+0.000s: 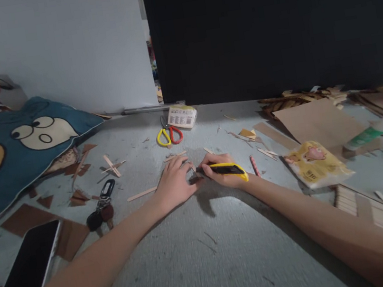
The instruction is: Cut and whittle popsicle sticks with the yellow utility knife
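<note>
My right hand (222,173) is closed round a yellow and black utility knife (229,168), its tip pointing left toward my other hand. My left hand (175,180) lies on the grey floor with its fingers pressed down on a small wooden stick (190,165) right at the knife's tip. The stick is mostly hidden under my fingers. Another loose wooden stick (142,194) lies just left of my left hand.
Scissors (169,135) with yellow and red handles and a small packet (182,115) lie by the wall. Keys (101,209), a phone (27,271) and a blue cushion (9,151) sit left. Cardboard (317,121), a yellow pouch (317,163) and a stick panel (367,208) lie right.
</note>
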Tool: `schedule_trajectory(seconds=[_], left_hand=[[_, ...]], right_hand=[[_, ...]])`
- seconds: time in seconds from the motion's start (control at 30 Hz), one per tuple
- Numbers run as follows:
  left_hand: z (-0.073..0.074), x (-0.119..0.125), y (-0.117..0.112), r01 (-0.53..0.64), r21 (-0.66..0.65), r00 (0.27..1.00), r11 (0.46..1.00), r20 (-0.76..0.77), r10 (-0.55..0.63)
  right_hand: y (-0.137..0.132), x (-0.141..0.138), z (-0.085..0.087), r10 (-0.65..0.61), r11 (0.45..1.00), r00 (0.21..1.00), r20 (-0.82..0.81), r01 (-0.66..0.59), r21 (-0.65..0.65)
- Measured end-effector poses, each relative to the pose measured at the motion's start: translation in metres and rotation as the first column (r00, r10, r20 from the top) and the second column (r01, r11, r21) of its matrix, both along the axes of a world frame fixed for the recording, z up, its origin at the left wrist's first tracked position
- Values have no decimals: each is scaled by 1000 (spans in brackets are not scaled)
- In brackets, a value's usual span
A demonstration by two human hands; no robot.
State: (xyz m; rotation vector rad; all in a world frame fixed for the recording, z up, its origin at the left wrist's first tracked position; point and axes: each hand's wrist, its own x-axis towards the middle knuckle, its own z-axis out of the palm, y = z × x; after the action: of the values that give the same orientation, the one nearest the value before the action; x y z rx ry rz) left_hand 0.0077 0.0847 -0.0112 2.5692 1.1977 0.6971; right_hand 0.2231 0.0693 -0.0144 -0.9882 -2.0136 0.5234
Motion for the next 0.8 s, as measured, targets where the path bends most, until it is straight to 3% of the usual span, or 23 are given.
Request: schedule_trajectory(seconds=[0.27,0.8], left_hand=[[5,3,-7,-29,6,1000,1000,-7,29],[3,4,-4,-14,20,1000,1000,4,14]], right_hand=[[-4,0,6,57,996,995,77,-63,68],[-5,-2,3,-27,999,999,23,26,41]])
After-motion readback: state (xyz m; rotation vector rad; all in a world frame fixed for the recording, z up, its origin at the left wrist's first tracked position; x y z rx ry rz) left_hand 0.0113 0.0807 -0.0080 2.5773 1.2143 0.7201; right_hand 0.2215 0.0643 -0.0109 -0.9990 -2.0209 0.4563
